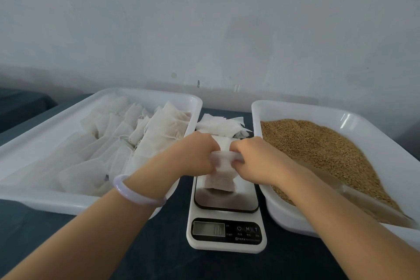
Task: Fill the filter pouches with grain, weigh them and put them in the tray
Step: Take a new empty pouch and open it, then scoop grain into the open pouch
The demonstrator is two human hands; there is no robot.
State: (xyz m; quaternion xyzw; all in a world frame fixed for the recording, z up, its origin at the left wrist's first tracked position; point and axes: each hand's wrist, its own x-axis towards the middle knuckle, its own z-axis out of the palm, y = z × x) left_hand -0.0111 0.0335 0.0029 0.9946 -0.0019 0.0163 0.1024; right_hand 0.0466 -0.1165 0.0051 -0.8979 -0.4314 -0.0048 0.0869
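Observation:
A white filter pouch with grain in its lower half hangs just above the kitchen scale. My left hand and my right hand both pinch its top edge from either side. The white tray on the left holds several filled pouches. A second white tray on the right holds a heap of brown grain. A clear scoop lies in the grain near the front rim.
A loose pile of empty pouches lies behind the scale, between the two trays. The scale's display faces me on the dark table. A pale wall rises right behind the trays.

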